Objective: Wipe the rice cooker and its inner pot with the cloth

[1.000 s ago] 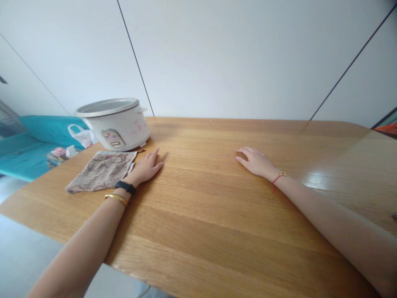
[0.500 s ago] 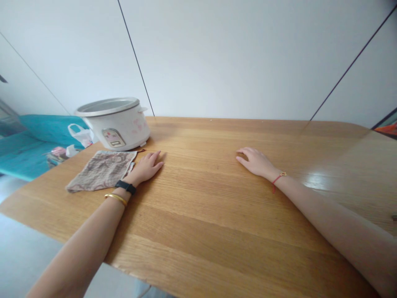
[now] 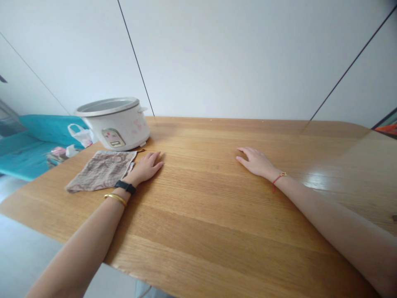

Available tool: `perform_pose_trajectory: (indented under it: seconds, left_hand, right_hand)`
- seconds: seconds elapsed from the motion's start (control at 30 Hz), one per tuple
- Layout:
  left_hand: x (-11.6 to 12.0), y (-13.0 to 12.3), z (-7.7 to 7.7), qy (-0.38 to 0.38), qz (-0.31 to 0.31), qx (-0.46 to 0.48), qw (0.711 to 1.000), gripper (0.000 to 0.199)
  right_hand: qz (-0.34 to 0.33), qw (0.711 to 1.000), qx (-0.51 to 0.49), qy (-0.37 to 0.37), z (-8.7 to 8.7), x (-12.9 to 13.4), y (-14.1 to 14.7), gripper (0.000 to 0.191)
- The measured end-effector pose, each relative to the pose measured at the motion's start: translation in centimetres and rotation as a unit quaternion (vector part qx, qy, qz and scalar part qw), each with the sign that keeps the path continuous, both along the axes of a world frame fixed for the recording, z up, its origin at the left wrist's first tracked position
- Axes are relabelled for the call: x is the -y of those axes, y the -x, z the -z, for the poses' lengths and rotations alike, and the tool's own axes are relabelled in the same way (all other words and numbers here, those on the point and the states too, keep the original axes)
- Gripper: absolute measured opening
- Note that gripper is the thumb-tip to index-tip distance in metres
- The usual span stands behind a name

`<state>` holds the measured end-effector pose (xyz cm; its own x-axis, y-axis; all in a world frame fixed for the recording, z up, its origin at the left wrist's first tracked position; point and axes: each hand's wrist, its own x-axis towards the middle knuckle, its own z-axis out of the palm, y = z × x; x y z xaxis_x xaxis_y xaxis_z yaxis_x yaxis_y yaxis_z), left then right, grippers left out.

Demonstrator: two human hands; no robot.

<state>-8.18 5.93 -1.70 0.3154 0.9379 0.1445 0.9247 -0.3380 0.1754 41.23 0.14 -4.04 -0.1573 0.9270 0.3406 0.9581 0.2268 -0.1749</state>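
Note:
My left hand (image 3: 145, 168) rests on the wooden table (image 3: 198, 198), fingers stretched out and holding nothing. Just left of it lies a brown patterned cloth (image 3: 101, 171), spread flat with its right edge close to my wrist. Behind the cloth stands a white rice cooker (image 3: 116, 124) without a lid; its inside is mostly hidden from this angle. On the right side of the table, my right hand (image 3: 254, 161) lies palm down, thumb apart from the fingers, with nothing in it.
A white wall (image 3: 232, 58) with dark seams rises behind the table's far edge. Beyond the left edge is a turquoise sofa (image 3: 27, 145), with a white plastic bag (image 3: 82, 135) near it. Something orange (image 3: 387, 130) shows at the far right.

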Motion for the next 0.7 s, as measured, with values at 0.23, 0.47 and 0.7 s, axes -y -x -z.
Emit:
perform_pose_trajectory:
  seconds: [0.23, 0.47, 0.7]
  left_hand:
    - [-0.04, 0.03, -0.08, 0.005, 0.016, -0.003, 1.0, 0.073]
    - [-0.05, 0.03, -0.08, 0.01, 0.019, 0.002, 1.0, 0.07]
    - [-0.18, 0.14, -0.01, 0.004, 0.018, -0.004, 1.0, 0.069]
  right_hand:
    - [0.002, 1.0, -0.003, 0.0, -0.19, 0.16, 0.14, 0.044]
    - [0.008, 1.0, -0.001, -0.004, -0.09, 0.16, 0.19, 0.046]
    - [0.001, 1.0, -0.002, -0.006, -0.05, 0.04, 0.08, 0.046]
